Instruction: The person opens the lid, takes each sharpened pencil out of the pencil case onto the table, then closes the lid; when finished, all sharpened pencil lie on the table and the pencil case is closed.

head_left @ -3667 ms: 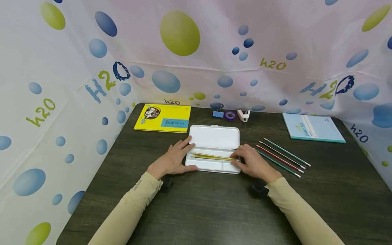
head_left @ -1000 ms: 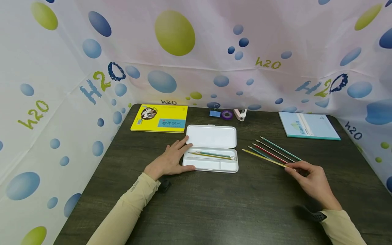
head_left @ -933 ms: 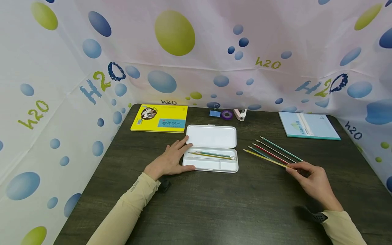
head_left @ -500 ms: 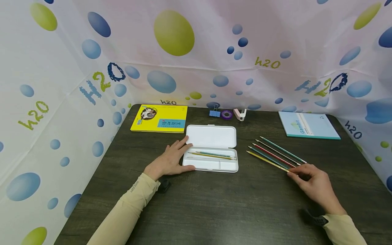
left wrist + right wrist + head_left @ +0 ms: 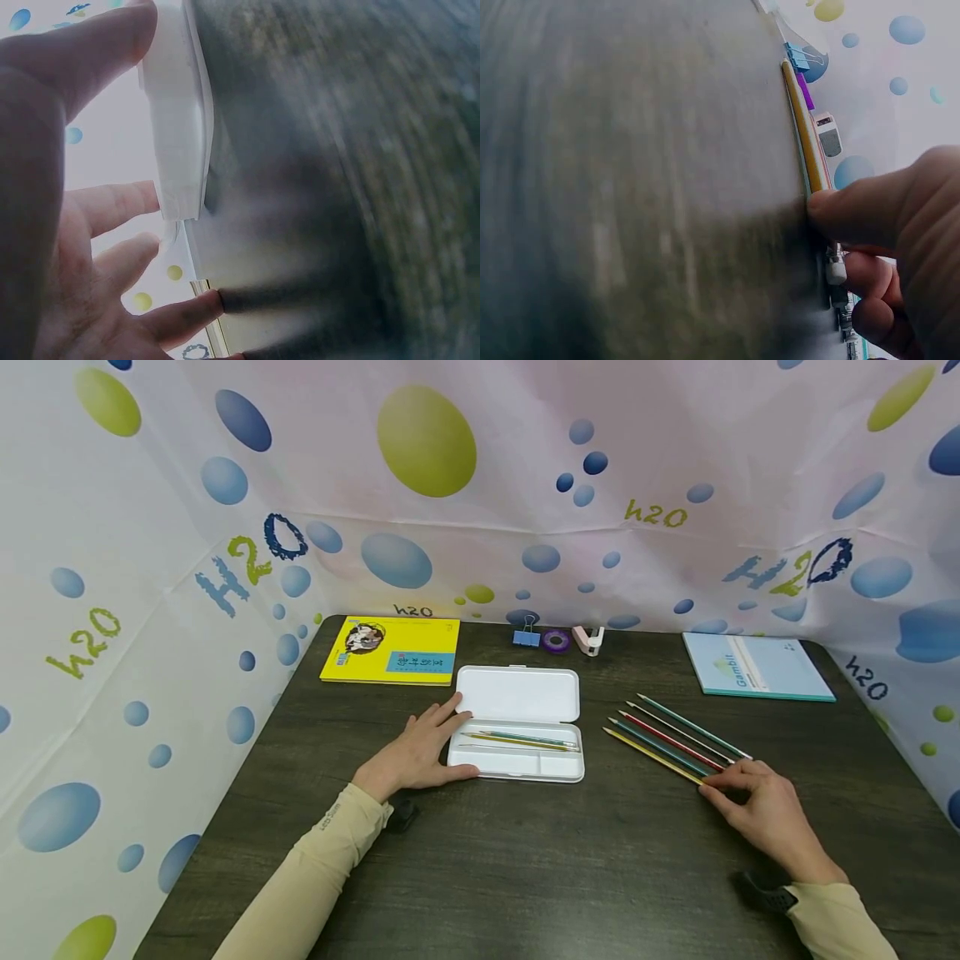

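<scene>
In the head view, a white pencil case [image 5: 517, 693] lies with its lid raised back, several pencils [image 5: 525, 740] in its long compartment. My left hand [image 5: 412, 752] rests with spread, straight fingers along the case's left side; the left wrist view has the thumb against the case wall [image 5: 180, 112]. At the right, my right hand [image 5: 768, 810] pinches the rear end of a yellow pencil [image 5: 648, 754] between thumb and fingers. That pencil lies nearest me in a slanted row with dark green, red, white and green pencils [image 5: 693, 727]. The right wrist view shows the thumb on the yellow pencil [image 5: 804, 127].
A yellow booklet [image 5: 390, 650] sits at the back left, a light blue notebook [image 5: 757, 667] at the back right. Between them along the back edge stand a blue binder clip [image 5: 527, 637], a purple tape roll [image 5: 556, 642] and a white stapler [image 5: 588, 642].
From reaching into the case, my right hand has gone right with the yellow pencil. Over the last second it has brought that pencil down parallel beside the row. My left hand stays put.
</scene>
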`<state>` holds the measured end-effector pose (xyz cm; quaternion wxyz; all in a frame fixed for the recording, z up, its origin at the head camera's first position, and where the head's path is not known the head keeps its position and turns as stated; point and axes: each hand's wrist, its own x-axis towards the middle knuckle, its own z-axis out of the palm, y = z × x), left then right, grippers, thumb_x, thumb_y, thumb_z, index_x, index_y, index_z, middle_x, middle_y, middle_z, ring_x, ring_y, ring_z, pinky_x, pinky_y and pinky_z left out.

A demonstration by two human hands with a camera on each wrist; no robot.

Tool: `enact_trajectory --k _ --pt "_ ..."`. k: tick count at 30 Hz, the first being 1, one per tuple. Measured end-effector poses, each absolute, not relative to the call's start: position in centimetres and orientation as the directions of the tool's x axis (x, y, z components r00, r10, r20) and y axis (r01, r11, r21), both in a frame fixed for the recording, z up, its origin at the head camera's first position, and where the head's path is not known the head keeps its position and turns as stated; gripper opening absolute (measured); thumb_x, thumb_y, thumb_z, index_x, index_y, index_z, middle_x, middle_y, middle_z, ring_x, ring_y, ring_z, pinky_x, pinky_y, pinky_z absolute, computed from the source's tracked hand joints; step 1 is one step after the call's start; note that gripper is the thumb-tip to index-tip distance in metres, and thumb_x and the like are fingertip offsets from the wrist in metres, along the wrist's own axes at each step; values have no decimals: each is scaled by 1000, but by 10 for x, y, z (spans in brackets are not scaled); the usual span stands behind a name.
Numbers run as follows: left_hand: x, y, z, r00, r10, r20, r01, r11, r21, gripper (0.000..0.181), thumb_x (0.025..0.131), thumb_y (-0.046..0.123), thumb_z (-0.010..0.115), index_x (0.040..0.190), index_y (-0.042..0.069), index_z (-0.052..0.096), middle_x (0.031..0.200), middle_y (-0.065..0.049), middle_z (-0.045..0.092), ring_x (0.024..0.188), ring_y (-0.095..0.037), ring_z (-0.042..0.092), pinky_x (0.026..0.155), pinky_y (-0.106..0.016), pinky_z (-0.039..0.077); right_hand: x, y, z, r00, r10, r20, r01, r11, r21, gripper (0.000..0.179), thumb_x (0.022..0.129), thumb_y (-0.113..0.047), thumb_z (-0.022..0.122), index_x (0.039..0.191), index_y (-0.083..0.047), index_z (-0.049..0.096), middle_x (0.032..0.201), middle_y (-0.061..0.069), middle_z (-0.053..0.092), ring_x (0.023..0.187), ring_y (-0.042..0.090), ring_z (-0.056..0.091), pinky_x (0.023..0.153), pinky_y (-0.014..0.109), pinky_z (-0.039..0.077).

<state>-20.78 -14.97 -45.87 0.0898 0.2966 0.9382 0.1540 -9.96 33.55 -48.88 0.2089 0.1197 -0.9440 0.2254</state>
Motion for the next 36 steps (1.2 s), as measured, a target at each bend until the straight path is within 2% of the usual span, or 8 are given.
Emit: enact_trajectory --k 10,21,27,36 --pt "-208 -150 -458 -808 583 -82 526 777 347 98 85 73 59 158 14 31 167 -6 7 147 -44 19 109 -71 22 -99 335 -490 -894 -125 431 -309 868 -389 15 73 -4 86 81 -15 79 75 -13 58 70 4 45 58 20 34" --pt "-209 -150 -458 -812 576 -92 518 785 339 98 85 72 60 158 14 31 167 -5 6 147 -44 19 109 -70 23 -106 327 -483 -874 -141 465 -340 861 -378 16 73 -7 87 81 -18 78 76 -12 58 72 7 48 60 20 37" --pt "-209 -150 -458 -812 577 -93 518 784 341 97 85 72 61 158 14 31 167 -5 6 147 -44 19 109 -70 22 -115 312 -475 -873 -163 460 -360 852 -381 14 75 -9 86 82 -19 78 77 -13 58 72 10 48 60 23 36" --pt "-209 -150 -459 -810 578 -93 519 783 343 98 84 74 59 158 15 30 167 -5 6 148 -44 18 109 -70 22 -137 272 -465 -860 -267 434 -453 791 -412 11 81 -11 83 89 -17 78 86 -8 67 79 13 59 65 34 46"
